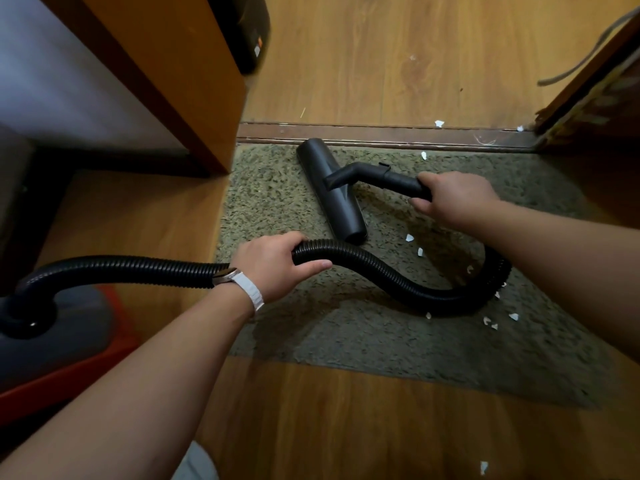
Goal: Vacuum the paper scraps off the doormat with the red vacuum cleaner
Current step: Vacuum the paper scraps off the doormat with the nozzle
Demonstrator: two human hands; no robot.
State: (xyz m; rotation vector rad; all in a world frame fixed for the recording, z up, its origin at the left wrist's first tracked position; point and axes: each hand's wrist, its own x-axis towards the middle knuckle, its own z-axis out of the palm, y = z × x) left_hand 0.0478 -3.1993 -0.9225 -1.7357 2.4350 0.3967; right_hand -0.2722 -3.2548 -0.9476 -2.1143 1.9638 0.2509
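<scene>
The paper scraps [409,238] lay scattered on the green doormat [277,192] in the middle of the frame. Most were to the lower right of the black nozzle [332,195], which rested flat on the mat just below the dark door threshold [381,136]. Your right hand [453,199] had its grip clenched round the black tube [398,180] that joined the nozzle. From there the ribbed hose [381,271] looped down over the mat's right part, among several scraps, and ran left. Your left hand [277,265], with a white-strapped watch [247,287] on its wrist, had its grip curled round the hose at centre frame. The hose ended at the red vacuum cleaner [69,341] at the lower left edge, standing on the wooden floor [346,427]. A few more scraps lay on the floor beyond the threshold and at the bottom of the frame. A wooden cabinet [173,81] filled the upper left.
</scene>
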